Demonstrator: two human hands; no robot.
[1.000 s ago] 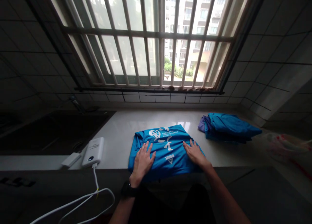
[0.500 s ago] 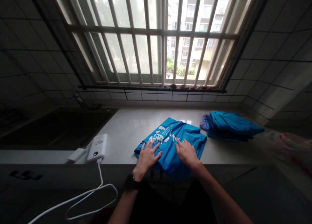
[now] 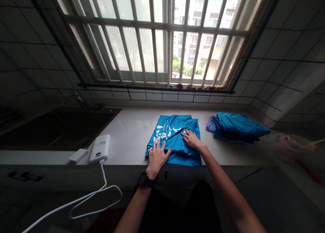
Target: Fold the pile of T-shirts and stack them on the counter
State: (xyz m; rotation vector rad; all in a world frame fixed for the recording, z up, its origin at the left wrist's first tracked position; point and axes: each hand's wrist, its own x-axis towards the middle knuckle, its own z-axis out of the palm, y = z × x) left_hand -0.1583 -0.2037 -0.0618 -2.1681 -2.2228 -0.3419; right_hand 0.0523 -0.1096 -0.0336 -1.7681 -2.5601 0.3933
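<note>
I'm looking down on a pale, glossy desk [image 3: 129, 138] under a barred window [image 3: 143, 50], with dim tiled walls [image 3: 281, 70] on either side. Over to the left I see a dark sink [image 3: 63, 131] with a faucet [image 3: 81, 101] at its back. Nearer, a white power bank [image 3: 100, 146] lies by the front edge, a small white block [image 3: 78, 155] beside it and a white cable [image 3: 89, 195] hanging off in a loop. To the right I have a pile of blue and purple fabric [image 3: 238, 126], then a blurred plastic bag [image 3: 291, 145].

The blue garment [image 3: 177, 146], printed in white, lies folded on the desk between power bank and pile, its near side at the front edge. My left hand [image 3: 157, 157] rests on its near left part, fingers spread; my right hand [image 3: 192, 139] lies farther in, toward its right side. The hands are apart from each other, both laid on the fabric.
</note>
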